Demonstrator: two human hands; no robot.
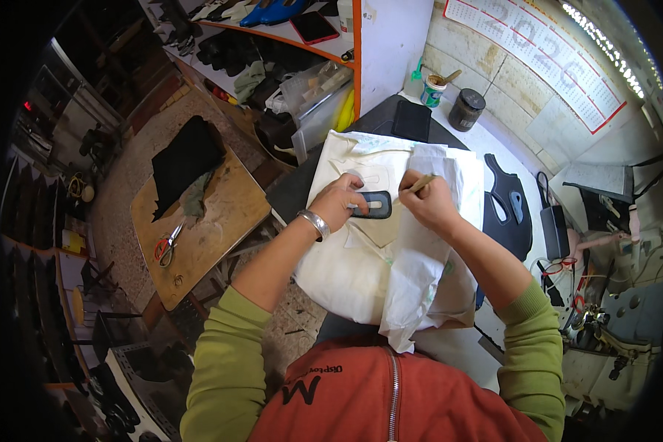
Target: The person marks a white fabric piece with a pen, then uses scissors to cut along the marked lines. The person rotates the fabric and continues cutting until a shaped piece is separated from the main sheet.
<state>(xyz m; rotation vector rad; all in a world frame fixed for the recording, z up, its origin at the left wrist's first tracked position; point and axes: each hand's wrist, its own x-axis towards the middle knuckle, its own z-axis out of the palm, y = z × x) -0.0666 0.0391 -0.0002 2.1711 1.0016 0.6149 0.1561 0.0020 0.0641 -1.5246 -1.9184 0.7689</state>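
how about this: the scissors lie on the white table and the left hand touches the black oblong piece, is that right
Not quite: the head view shows the scissors on the brown table, not the white one. The left hand does touch the black oblong piece.

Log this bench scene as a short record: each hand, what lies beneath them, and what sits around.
Left hand: touching a black, rounded-rectangular piece with a pale centre
Right hand: fingers closed around a slim tan stick-like tool
Beneath: cream and white sheets, partly creased
Behind: dark cylindrical jar
Side table: brown wooden top with red-handled metal scissors and black sheet material
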